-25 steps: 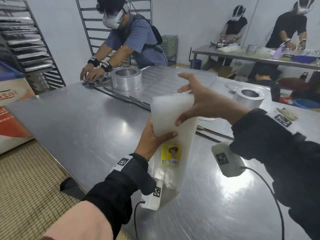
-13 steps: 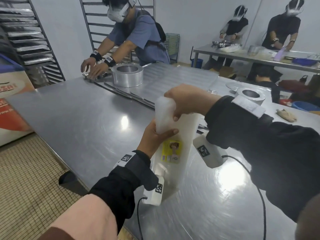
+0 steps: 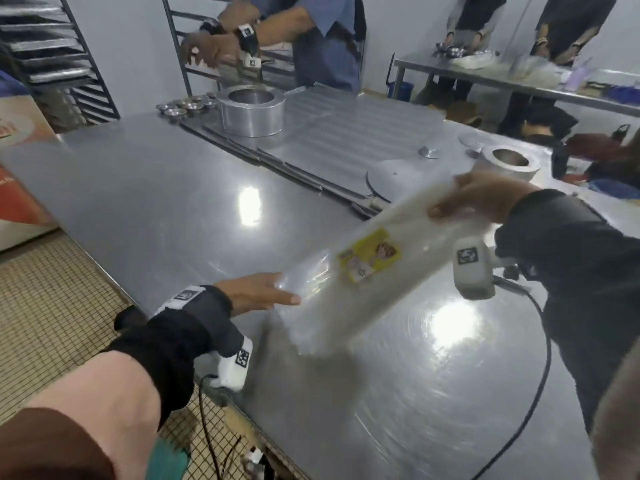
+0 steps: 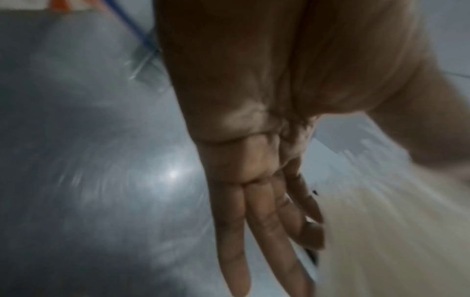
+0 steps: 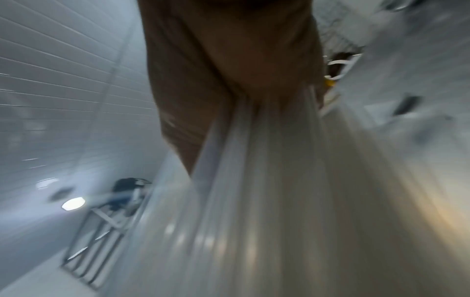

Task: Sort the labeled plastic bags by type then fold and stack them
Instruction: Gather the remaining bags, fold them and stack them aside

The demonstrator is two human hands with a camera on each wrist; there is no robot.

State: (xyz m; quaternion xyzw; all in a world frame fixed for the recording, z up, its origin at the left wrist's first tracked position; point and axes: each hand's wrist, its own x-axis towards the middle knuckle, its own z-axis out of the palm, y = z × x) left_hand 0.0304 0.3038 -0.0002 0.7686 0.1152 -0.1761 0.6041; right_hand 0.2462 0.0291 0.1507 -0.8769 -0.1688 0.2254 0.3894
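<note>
A pack of clear plastic bags (image 3: 374, 271) with a yellow label (image 3: 370, 254) slants across the steel table (image 3: 138, 202), high at the right, low near the front. My right hand (image 3: 481, 199) grips its upper end, and the blurred pack (image 5: 267, 201) streams away from the palm in the right wrist view. My left hand (image 3: 263, 292) lies open with straight fingers at the pack's lower left edge, touching it. In the left wrist view the straight fingers (image 4: 254, 231) lie beside the pale pack (image 4: 394, 231).
A round metal tin (image 3: 251, 110) and small metal cups (image 3: 183, 107) stand at the far end, where another person (image 3: 311, 36) works. A flat round plate (image 3: 394, 178) and a second tin (image 3: 510, 162) lie behind the pack. Cables (image 3: 540, 358) trail across the table's near right.
The pack stood upright, held by both hands; now it is tipped down and stretched out slanting. My right hand moved right with the top end. My left hand let go and opened flat.
</note>
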